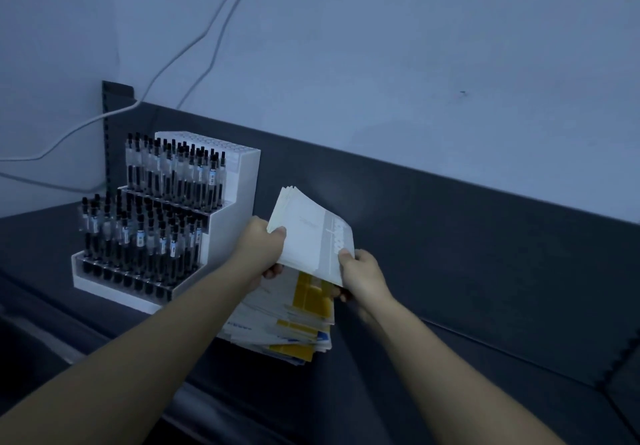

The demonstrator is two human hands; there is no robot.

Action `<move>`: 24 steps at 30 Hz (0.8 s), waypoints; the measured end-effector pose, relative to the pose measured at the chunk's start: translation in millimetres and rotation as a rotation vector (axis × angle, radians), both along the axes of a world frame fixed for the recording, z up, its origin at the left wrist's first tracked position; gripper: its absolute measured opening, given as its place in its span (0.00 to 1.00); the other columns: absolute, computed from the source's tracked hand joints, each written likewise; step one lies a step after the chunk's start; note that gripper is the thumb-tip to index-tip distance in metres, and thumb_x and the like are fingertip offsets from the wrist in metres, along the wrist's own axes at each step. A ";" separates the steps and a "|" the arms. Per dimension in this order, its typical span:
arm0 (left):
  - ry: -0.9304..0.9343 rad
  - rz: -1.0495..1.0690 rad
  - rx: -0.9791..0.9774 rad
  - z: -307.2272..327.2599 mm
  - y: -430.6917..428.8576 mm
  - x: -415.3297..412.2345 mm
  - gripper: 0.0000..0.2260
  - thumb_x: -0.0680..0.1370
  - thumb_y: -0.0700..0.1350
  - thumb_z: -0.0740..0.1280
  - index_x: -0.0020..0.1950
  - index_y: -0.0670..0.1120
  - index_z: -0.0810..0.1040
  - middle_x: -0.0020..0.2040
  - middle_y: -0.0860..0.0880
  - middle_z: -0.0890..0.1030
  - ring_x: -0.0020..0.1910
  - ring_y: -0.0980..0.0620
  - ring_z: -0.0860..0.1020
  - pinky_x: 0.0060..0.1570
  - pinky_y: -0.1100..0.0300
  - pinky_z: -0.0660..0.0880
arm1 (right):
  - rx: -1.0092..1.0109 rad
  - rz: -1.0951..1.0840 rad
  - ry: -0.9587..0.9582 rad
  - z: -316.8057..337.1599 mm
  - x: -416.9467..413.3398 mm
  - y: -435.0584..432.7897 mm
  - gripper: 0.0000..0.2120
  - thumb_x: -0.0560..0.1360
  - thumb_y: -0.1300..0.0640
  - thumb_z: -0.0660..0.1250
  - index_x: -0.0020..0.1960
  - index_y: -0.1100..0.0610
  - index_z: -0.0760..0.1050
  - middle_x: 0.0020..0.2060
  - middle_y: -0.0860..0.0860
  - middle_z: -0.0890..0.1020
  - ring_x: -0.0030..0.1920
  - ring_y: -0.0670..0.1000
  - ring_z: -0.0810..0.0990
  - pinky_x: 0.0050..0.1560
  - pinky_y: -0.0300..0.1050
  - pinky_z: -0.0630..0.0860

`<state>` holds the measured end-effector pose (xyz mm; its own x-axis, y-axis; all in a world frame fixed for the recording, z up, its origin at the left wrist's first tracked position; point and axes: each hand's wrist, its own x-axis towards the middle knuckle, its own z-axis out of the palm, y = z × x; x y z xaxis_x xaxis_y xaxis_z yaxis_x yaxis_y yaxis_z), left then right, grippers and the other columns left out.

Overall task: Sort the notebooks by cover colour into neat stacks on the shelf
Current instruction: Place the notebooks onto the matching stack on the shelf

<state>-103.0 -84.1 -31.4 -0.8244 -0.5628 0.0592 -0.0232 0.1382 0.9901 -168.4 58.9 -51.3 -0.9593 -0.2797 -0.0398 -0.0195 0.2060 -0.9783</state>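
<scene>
My left hand [265, 247] grips the left edge of a bundle of white-covered notebooks [308, 233], thumb on top and fingers curled beneath. My right hand [362, 273] pinches the bundle's near right corner in the same way. Holding both sides keeps the thin, floppy covers from fanning apart or sliding out, and the far edges do splay a little where nothing clamps them. The bundle is tilted up and away from me, clear of what lies directly under my grip: the mixed pile of notebooks [298, 323], where yellow and blue covers show among pale ones, stacked unevenly with corners sticking out. I judge that I am pulling the white ones out as one colour group, so most of the sorting is not yet done. The light is dim and bluish, so some of the covers I call white may be a pale tint. The pile rests on the dark shelf [467, 306], which runs off to the right of my right hand and gives me room to start a separate stack. Just left of my left hand stands a white stepped pen display rack [162, 216] filled with upright black pens, close enough that a careless swing of the bundle could knock it. Above and beyond the grip, white cables [194, 46] trail down the pale wall [415, 64].
</scene>
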 end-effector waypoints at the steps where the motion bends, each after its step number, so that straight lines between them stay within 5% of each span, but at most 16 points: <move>1: -0.003 -0.007 -0.010 -0.4 4.2 0.1 0.07 0.83 0.43 0.56 0.48 0.41 0.67 0.34 0.43 0.70 0.22 0.50 0.67 0.18 0.66 0.60 | -0.001 -0.025 0.019 0.8 2.4 5.4 0.11 0.82 0.53 0.55 0.58 0.59 0.68 0.42 0.56 0.79 0.26 0.50 0.73 0.20 0.38 0.66; 9: -0.028 -0.114 -0.150 -11.4 54.4 6.0 0.09 0.83 0.49 0.54 0.55 0.44 0.67 0.38 0.46 0.71 0.28 0.51 0.68 0.26 0.61 0.64 | -0.014 -0.230 0.126 -7.2 25.8 60.4 0.09 0.81 0.56 0.55 0.59 0.56 0.68 0.42 0.50 0.77 0.34 0.48 0.74 0.21 0.37 0.67; 16: -0.025 -0.291 -0.177 -22.0 128.7 5.0 0.11 0.83 0.49 0.54 0.56 0.42 0.67 0.36 0.47 0.71 0.24 0.51 0.66 0.24 0.62 0.60 | -0.005 -0.408 0.154 -17.4 44.7 142.3 0.09 0.77 0.56 0.53 0.50 0.53 0.72 0.44 0.51 0.78 0.40 0.52 0.75 0.39 0.45 0.70; 24: -0.005 -0.438 -0.181 -22.1 249.0 2.1 0.09 0.82 0.47 0.55 0.55 0.42 0.68 0.39 0.49 0.71 0.29 0.51 0.66 0.23 0.62 0.63 | 0.083 -0.494 0.177 -13.8 65.0 268.0 0.13 0.73 0.61 0.51 0.53 0.53 0.70 0.44 0.50 0.79 0.40 0.53 0.76 0.38 0.46 0.70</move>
<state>-100.9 164.8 -53.5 -0.9824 -0.1433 0.1195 0.0707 0.3066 0.9492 -103.4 326.8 -65.1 -0.9699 0.2047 0.1318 -0.0638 0.3086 -0.9490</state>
